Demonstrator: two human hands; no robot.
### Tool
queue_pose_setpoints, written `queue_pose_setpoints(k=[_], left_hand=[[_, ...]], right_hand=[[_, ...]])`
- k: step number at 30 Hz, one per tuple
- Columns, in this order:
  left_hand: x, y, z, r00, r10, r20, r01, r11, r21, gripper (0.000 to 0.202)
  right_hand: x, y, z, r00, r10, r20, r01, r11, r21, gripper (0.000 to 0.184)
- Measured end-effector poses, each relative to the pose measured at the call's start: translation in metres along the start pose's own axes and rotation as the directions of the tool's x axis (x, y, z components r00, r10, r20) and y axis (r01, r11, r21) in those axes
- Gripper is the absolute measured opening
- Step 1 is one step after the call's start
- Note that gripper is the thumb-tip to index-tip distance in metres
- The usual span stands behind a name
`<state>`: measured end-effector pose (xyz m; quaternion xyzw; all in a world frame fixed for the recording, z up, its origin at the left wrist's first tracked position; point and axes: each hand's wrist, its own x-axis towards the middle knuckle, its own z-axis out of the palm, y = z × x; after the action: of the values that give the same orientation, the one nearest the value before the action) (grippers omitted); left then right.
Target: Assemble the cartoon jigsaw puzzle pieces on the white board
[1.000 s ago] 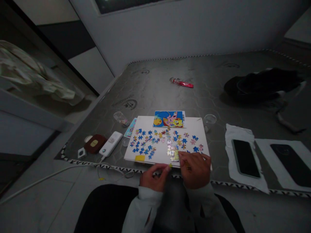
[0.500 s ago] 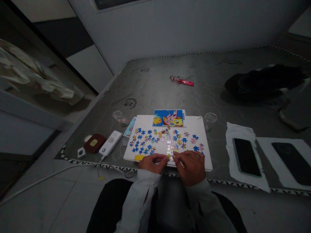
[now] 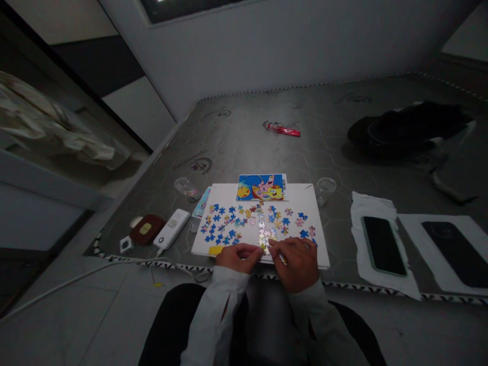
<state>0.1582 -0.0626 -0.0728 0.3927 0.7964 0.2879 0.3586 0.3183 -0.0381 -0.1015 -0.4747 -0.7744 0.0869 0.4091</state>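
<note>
My left hand [image 3: 237, 257] is at the front edge of a white board [image 3: 301, 195], thumb and forefinger pinched at a small yellowish puzzle piece [image 3: 263, 247]. Close beside it, my right hand [image 3: 299, 263] is curled, its fingertips on the puzzle pieces at the lower end of a joined strip [image 3: 262, 229]. A bit of yellow shows under its fingers; what it is I cannot tell. Loose blue, yellow and pink puzzle pieces [image 3: 217, 226] are spread on both sides of the strip. At the board's back lies a cartoon picture card [image 3: 261, 187].
Left of the board are a clear cup [image 3: 186, 188] on its side, a white power bank [image 3: 172, 229] with a cable and a brown case [image 3: 147, 229]. To the right are another clear cup [image 3: 326, 189] and a phone [image 3: 384, 245] on white paper. A red packet [image 3: 282, 129] lies farther back.
The whole view has shifted slightly. Both hands keep almost the same place and pose at the strip's lower end, and the loose pieces look unmoved.
</note>
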Motion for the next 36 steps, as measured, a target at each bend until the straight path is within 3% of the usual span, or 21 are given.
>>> queue_pose_setpoints(k=[6,14,24,29,33,36], left_hand=[[-0.001,0.004,0.000,0.999,-0.033,0.007,0.033,0.999,0.037,0.021],[-0.006,0.015,-0.006,0.999,0.008,-0.044,0.000,0.985,0.174,0.017],[-0.012,0.018,-0.006,0.991,0.112,-0.067,-0.091,0.959,0.267,0.012],[-0.012,0.024,-0.018,0.979,0.189,-0.071,-0.150,0.916,0.372,0.016],[0.001,0.042,-0.037,0.967,0.254,-0.005,-0.218,0.837,0.502,0.027],[0.021,0.064,-0.047,0.943,0.302,0.139,-0.324,0.746,0.582,0.027]], right_hand=[[0.000,0.000,0.002,1.000,0.002,-0.001,-0.002,1.000,0.009,0.012],[0.000,-0.001,0.001,1.000,-0.019,0.004,0.019,1.000,-0.018,0.016],[0.001,-0.002,0.000,1.000,-0.028,-0.005,0.028,1.000,-0.010,0.016],[0.000,-0.004,0.000,1.000,-0.010,-0.028,0.010,1.000,0.011,0.014],[0.000,-0.005,0.001,0.999,-0.017,-0.040,0.018,0.999,0.027,0.013],[0.001,-0.007,0.000,0.998,-0.024,-0.055,0.026,0.999,0.040,0.013]])
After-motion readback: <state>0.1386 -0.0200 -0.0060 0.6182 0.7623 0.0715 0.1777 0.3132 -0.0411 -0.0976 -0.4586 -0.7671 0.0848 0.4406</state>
